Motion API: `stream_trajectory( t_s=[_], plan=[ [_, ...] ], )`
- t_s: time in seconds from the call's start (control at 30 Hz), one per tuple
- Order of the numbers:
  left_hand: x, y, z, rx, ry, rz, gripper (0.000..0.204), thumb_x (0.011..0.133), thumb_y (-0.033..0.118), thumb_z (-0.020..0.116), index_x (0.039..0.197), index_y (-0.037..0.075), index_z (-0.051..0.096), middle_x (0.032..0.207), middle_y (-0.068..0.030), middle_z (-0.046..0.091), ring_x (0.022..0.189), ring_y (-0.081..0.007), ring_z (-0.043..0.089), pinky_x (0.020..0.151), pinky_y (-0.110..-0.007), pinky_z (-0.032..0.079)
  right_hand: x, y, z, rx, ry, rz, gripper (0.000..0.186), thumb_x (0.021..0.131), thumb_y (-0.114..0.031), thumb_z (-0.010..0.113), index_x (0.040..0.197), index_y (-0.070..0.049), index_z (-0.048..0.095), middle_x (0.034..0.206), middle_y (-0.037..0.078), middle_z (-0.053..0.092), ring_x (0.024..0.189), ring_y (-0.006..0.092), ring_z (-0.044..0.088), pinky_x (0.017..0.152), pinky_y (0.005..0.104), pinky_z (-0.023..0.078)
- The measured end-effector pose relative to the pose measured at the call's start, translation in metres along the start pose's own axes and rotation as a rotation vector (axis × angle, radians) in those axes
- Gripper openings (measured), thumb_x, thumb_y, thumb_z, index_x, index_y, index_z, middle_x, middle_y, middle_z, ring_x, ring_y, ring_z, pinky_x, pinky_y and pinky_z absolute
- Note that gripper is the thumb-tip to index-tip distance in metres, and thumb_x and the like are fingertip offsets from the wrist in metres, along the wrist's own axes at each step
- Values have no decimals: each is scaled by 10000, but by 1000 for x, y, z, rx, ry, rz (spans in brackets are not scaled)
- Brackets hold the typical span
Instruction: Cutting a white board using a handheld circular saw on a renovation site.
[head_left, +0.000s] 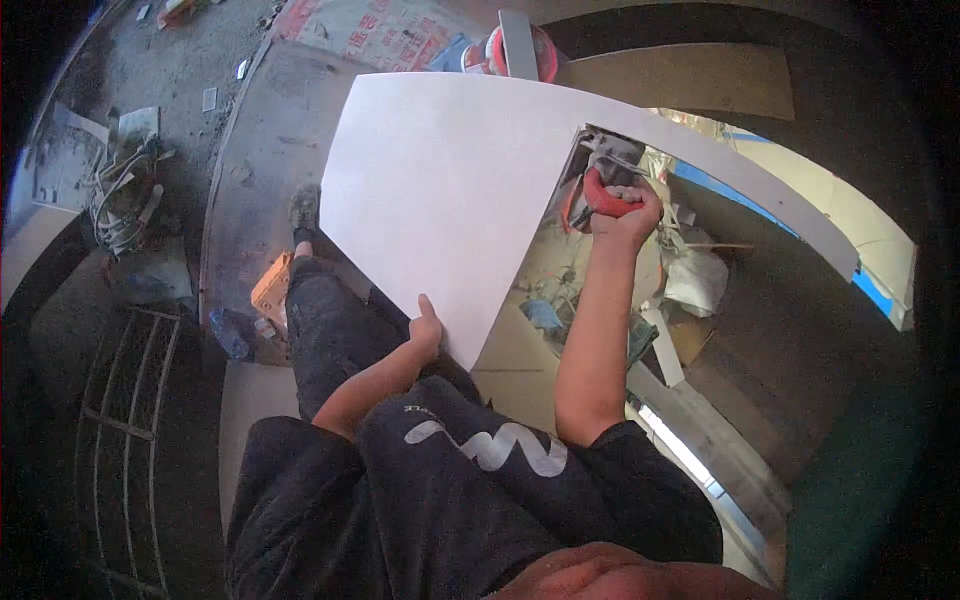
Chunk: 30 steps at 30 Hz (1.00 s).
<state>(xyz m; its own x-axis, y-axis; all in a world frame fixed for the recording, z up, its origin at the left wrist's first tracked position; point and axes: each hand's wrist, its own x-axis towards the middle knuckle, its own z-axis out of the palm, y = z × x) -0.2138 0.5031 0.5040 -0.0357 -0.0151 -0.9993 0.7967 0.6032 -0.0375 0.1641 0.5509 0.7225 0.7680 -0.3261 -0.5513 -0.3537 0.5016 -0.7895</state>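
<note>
White board: held out in front of the person, face up; the white board has its broad part left of centre, and a narrower arm runs from the far side toward the right and bends nearer at its end.
Long axis: left to right along the far edge, curved in this wide view; the broad part tapers to a corner that points at the person's body.
Inner edge: from that near corner away to an inside corner, where the arm branches off.
Red-handled tool: in that inside corner, the red-handled tool has its dark grey part on the far side of the grip; which way its tip points cannot be told.
Right hand: the fingers of the right hand are wrapped around the red grip.
Left hand: the left hand is at the near-left edge, one digit stretched onto the white face; whether the other fingers close underneath cannot be told.
Left edge: a shoe shows just beside it, an orange block nearer the person.
Far edge: a red-and-white round container is just beyond.
Open room: the gap between inner edge and arm, with a whitish bag lower down, right of the forearm.
</note>
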Motion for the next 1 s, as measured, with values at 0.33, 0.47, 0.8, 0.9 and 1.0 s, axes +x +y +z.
stream_trajectory(
  t_s=[0.33,0.47,0.8,0.9,1.0],
  plan=[
    [0,8,0,56,-29,-82,1073,939,779,285,1244,-222,527,1269,-336,604,1217,-437,570,1018,-464,435,24,-40,-62,-136,-176,-84,66,890,-161,542,916,-131,595,641,-54,453,528,108,443,609,328,498],
    [1,5,-1,4,-23,-94,1079,932,789,299,1265,-213,519,1276,-322,604,1197,-415,588,996,-465,452,17,-79,-77,-553,-238,80,336,909,-137,497,1219,-83,615,726,-53,486,559,89,442,583,267,472],
    [5,5,-1,-60,-110,-145,1064,937,783,302,1285,-199,518,1282,-298,612,1177,-389,608,987,-452,467,29,-75,-77,-171,-325,42,629,1020,-606,335,1131,-52,610,737,-10,510,626,133,486,654,321,509],
    [13,-2,6,-17,-78,-61,1058,940,778,307,1288,-200,515,1291,-299,607,1185,-398,602,992,-451,466,40,-62,-69,-148,-257,-77,646,1026,-609,280,1075,-52,603,701,-4,498,622,133,484,699,389,543],
    [21,-13,6,-58,-62,-72,1056,944,773,305,1290,-203,510,1298,-306,601,1202,-412,588,1007,-454,456,29,-42,-47,-111,-180,-52,665,1016,-611,248,1034,-35,581,691,-1,500,591,129,498,700,375,561]
  ],
)
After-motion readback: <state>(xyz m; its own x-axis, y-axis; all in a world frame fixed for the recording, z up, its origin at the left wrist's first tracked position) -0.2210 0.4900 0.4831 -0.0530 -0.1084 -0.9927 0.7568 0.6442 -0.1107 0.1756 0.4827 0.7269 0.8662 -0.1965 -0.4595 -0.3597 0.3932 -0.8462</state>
